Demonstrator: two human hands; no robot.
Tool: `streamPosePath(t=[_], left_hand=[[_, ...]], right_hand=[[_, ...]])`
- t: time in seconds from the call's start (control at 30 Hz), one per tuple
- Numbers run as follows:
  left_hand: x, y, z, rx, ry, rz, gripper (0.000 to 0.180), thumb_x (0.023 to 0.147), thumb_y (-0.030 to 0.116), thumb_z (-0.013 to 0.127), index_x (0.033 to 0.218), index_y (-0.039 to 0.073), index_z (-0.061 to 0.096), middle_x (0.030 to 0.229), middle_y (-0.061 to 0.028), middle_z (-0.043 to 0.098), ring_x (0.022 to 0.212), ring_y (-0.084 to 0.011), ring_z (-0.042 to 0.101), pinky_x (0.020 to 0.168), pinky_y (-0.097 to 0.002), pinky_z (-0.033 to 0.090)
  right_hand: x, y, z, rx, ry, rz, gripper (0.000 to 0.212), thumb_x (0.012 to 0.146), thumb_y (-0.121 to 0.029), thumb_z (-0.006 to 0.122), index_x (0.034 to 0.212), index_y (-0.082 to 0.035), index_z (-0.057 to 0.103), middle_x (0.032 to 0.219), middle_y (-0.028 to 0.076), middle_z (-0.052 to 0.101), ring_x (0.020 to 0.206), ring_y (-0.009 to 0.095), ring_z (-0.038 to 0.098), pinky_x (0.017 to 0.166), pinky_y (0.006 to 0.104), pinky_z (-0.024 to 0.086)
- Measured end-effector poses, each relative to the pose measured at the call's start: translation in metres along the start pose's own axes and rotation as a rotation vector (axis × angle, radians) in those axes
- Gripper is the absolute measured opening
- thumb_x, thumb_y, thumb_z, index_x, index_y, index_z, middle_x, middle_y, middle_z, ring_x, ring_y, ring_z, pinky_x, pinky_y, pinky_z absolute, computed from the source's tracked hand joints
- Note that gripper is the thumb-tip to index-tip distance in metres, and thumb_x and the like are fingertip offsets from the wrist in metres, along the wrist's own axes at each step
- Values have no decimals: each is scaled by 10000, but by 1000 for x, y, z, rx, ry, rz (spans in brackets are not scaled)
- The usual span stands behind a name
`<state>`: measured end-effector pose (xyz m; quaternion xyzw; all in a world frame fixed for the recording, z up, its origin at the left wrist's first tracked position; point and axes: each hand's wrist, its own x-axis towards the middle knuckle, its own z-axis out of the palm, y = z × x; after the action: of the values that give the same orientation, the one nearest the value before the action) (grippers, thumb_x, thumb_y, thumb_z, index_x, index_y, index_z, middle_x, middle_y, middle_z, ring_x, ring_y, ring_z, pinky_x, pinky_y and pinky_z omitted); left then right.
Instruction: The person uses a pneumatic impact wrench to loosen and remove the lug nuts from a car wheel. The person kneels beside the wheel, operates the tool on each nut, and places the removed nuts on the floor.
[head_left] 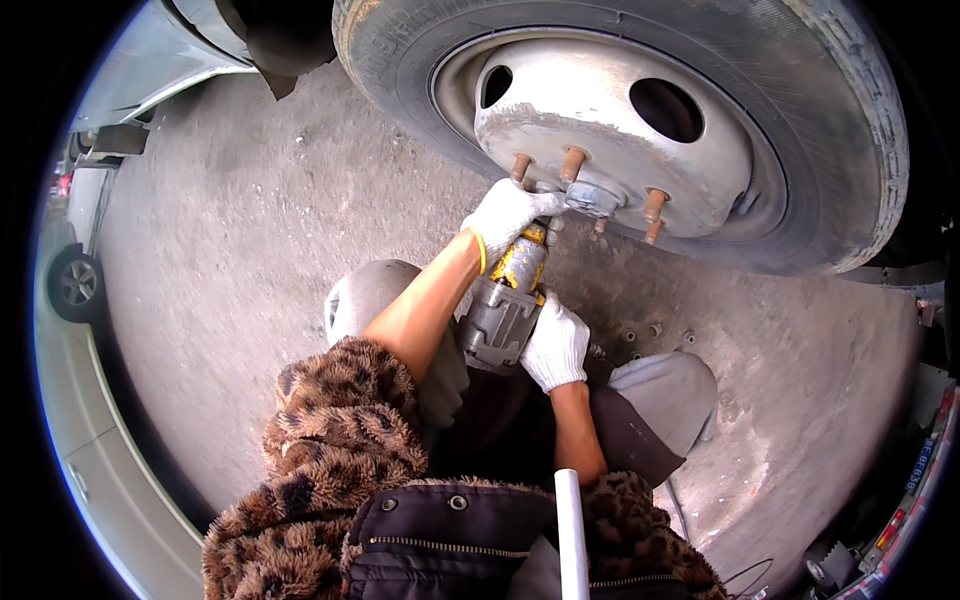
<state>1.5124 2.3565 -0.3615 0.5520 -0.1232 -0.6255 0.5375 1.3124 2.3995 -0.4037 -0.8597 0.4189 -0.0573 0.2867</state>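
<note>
A worn grey and yellow impact wrench [505, 315] points up toward the hub of a truck wheel [610, 130]. My left hand [500, 222], in a white knit glove, is closed around its front end, close under the wheel's studs. Its fingers mostly hide the wrench's tip, so I cannot see whether a nut is there. My right hand [557, 342], gloved the same way, grips the wrench at its rear right side. Rusty bare studs [573, 165] stick out of the pale steel rim around a grey centre hub [595, 195].
Several small nuts [655, 329] lie on the concrete floor [250, 200] near my right knee [665, 395]. A light-coloured car [80, 400] stands at the left. A white tube [571, 530] shows in front of my jacket. Vehicle parts with red lights [890, 530] are at the lower right.
</note>
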Motion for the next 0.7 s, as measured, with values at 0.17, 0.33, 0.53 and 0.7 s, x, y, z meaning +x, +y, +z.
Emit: streamPosePath(t=[0.17, 0.33, 0.53, 0.7], left_hand=[[1, 1, 1, 72, -20, 48, 283, 906, 176, 746, 1038, -23, 594, 790, -117, 683, 617, -206, 664, 592, -331, 564], [9, -9, -9, 73, -84, 46, 364, 894, 228, 775, 1050, -51, 600, 822, -135, 707, 659, -209, 684, 644, -340, 577], [-14, -4, -11, 258, -71, -87, 540, 874, 320, 806, 1174, -81, 606, 912, -146, 709, 756, -201, 704, 677, -349, 589], [-8, -20, -13, 266, 20, -42, 515, 872, 314, 791, 1154, -82, 621, 894, -140, 702, 724, -200, 697, 647, -345, 581]], right_hand=[[5, 2, 0, -17, -16, 17, 483, 836, -300, 720, 1253, -81, 615, 892, 211, 734, 840, 404, 714, 779, 489, 551], [1, 1, 3, 13, -80, 55, 502, 839, -316, 718, 1265, -75, 608, 916, 226, 734, 869, 418, 714, 797, 495, 550], [5, 0, 2, 64, -50, 42, 494, 837, -290, 717, 1262, -59, 614, 949, 237, 735, 902, 426, 712, 819, 506, 547], [7, -1, 4, 49, -65, 55, 496, 837, -294, 716, 1262, -57, 616, 952, 236, 735, 910, 429, 711, 825, 500, 549]])
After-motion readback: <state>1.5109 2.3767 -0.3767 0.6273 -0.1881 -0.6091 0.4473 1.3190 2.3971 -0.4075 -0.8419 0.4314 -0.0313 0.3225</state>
